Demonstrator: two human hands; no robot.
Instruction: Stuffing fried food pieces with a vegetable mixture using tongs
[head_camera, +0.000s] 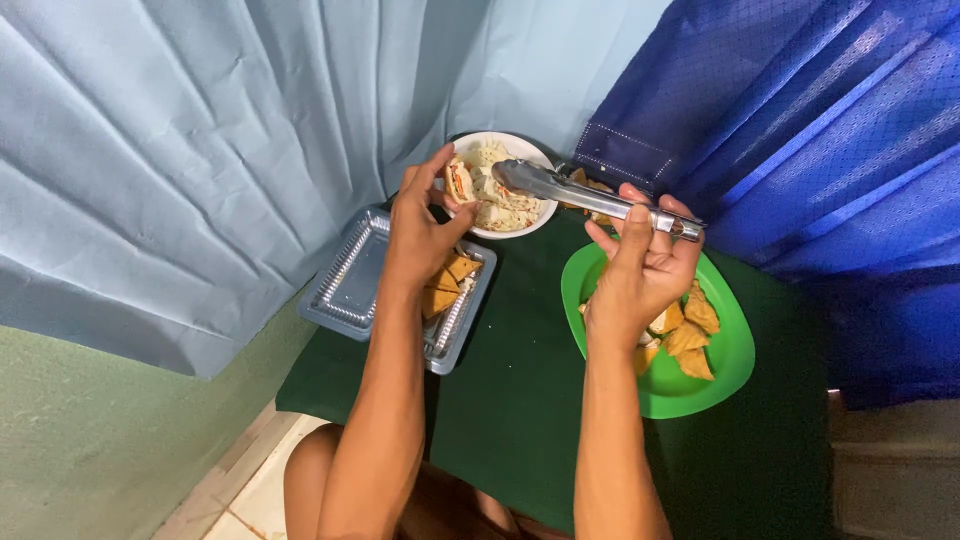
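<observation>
My left hand (420, 225) is raised over a clear plastic tray (350, 290) and holds a sandwich piece (459, 180) at the near rim of a white bowl (530, 155) filled with more sandwich pieces. My right hand (640, 265) grips metal tongs (580, 195) by the handle end. The tongs' tips reach into the white bowl and rest on the sandwiches. Beneath my right hand sits a green plate (720, 380) with several golden fried triangle pastries (690, 335). The plastic tray holds a few brown triangular pieces (445, 285).
Everything stands on a small table with a dark green cloth (520, 400). A light blue curtain (200, 150) hangs at left and back, a dark blue cloth (800, 120) at right. A pale green wall and tiled floor (250, 490) lie at lower left.
</observation>
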